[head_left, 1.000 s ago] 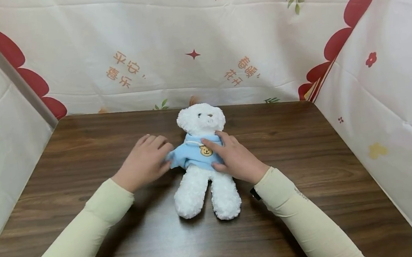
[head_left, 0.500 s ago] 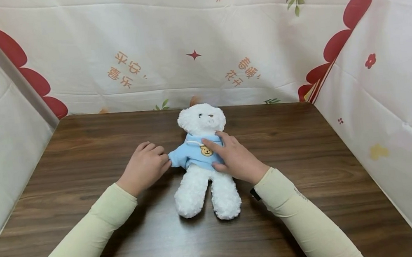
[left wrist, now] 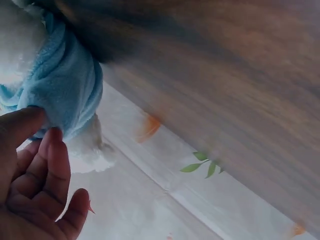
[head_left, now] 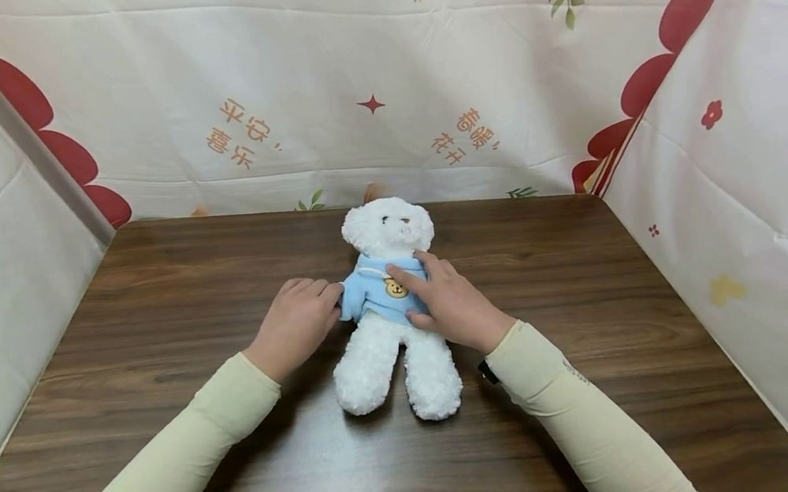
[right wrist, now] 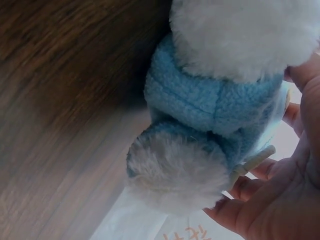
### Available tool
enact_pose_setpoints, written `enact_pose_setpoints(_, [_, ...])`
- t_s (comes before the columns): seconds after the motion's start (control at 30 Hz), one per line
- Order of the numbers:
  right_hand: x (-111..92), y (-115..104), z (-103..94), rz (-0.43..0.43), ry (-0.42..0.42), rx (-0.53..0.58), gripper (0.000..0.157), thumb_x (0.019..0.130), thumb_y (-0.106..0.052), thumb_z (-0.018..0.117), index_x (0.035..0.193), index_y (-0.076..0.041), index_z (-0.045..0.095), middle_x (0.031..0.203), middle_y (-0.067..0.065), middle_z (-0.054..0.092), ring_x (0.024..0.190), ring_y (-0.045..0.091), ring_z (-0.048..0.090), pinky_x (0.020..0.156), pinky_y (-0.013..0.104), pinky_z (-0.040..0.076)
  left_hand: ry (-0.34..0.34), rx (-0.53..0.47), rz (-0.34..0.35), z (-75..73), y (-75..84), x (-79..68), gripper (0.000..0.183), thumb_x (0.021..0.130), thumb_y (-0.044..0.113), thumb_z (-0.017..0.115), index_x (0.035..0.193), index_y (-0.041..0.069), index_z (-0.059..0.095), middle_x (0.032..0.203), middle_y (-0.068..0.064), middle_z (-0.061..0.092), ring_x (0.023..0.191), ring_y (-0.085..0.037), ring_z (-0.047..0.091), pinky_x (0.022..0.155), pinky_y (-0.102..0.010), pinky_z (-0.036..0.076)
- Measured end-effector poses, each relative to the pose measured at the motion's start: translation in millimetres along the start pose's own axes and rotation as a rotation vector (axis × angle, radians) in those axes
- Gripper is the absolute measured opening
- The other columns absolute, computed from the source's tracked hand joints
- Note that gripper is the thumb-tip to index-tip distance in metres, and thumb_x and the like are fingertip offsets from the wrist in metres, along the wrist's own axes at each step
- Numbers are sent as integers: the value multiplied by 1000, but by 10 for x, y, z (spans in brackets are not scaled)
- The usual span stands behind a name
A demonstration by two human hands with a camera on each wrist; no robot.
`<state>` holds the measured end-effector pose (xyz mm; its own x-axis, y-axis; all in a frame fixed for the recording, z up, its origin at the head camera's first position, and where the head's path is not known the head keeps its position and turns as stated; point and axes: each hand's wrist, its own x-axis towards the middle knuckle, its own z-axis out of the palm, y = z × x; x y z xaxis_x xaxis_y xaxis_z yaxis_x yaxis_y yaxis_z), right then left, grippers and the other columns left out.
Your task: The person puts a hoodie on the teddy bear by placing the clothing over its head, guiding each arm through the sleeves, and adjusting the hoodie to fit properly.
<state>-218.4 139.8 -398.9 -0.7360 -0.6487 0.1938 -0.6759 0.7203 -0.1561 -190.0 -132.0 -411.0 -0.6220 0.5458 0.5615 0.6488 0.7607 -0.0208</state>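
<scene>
A white plush teddy bear [head_left: 364, 376] lies on its back on the table, head toward the far edge. It wears a light blue hoodie [head_left: 374, 299] with a bear-face patch and a pale drawstring. At the hoodie's left side, my left hand [head_left: 294, 323] pinches the end of the sleeve [left wrist: 65, 85] between thumb and fingers. My right hand [head_left: 464, 303] rests across the hoodie's right side, fingers spread over the chest. That hand hides the bear's other arm in the head view; the right wrist view shows its furry white paw [right wrist: 177, 172] coming out of the cuff.
The dark wood-grain table [head_left: 178, 298] reaches out on both sides of the bear. Behind it hangs a white printed cloth [head_left: 319, 63] with red scallops. More white cloth [head_left: 738, 189] closes off the right and left sides.
My left hand took hold of the sleeve end and has moved right, toward the bear's body, bunching the sleeve inward. My right hand has stayed in place on the chest.
</scene>
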Motion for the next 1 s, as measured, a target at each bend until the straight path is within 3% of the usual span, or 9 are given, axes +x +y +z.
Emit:
enact_pose_setpoints(0.33, [13,-4,-3,3,-17,-17,65,95,-28,69,153,-20,41,147,32,32,120,46,47,91,51,49,32,-2,50,52,67,83,18,81,12,82,84,6,65,73,-4,60,70,-24,62,74,-40,49])
enact_pose_setpoints(0.63, [23,3,-4,3,-4,-45,67,94,-28,70,153,-17,41,145,34,34,118,47,49,91,52,49,89,-26,-2,120,140,160,17,89,-4,62,77,6,54,63,-3,45,55,-20,49,61,-37,44])
enact_pose_setpoints(0.8, [-8,1,-2,39,-1,-53,67,94,-28,70,153,-17,41,145,32,36,118,46,50,85,50,52,82,-50,-55,112,40,180,12,85,-10,57,85,2,60,64,-5,51,57,-24,54,58,-40,45])
enact_pose_setpoints(1.0, [-14,42,23,4,34,-49,65,93,-26,70,152,-21,43,146,28,36,112,42,53,80,48,52,65,-149,-96,55,-238,146,16,87,-12,53,92,3,54,63,-7,53,55,-27,55,55,-43,45])
